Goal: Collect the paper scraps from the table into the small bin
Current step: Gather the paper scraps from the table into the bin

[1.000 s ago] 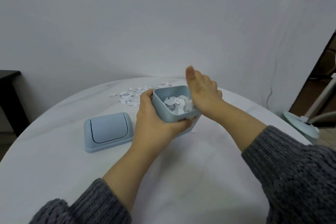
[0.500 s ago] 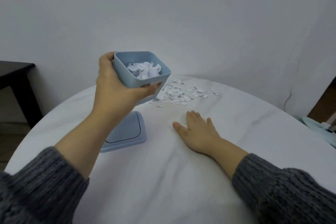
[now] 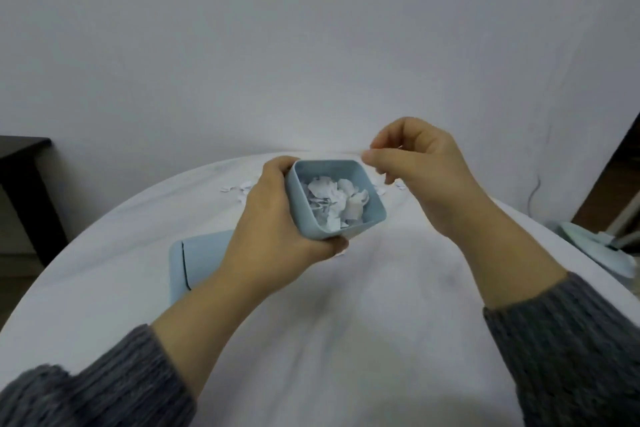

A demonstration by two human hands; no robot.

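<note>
Two hands over a round white-covered table (image 3: 346,340), bin raised at frame centre.
Left hand (image 3: 277,239) wraps closed around the small pale-blue plastic bin (image 3: 304,215), tilted and holding white paper scraps (image 3: 337,204). A flat pale-blue lid (image 3: 194,260) lies lower left of it. Right hand (image 3: 419,173), right of the rim, pinches fingertips together; whether it holds anything cannot be told. Loose white scraps on the cloth (image 3: 239,189) lie beyond.

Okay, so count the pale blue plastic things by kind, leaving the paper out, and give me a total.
Small pale blue plastic bin, in the left hand's grip: 1
Flat pale blue plastic lid on the white table: 1
Total: 2
</note>
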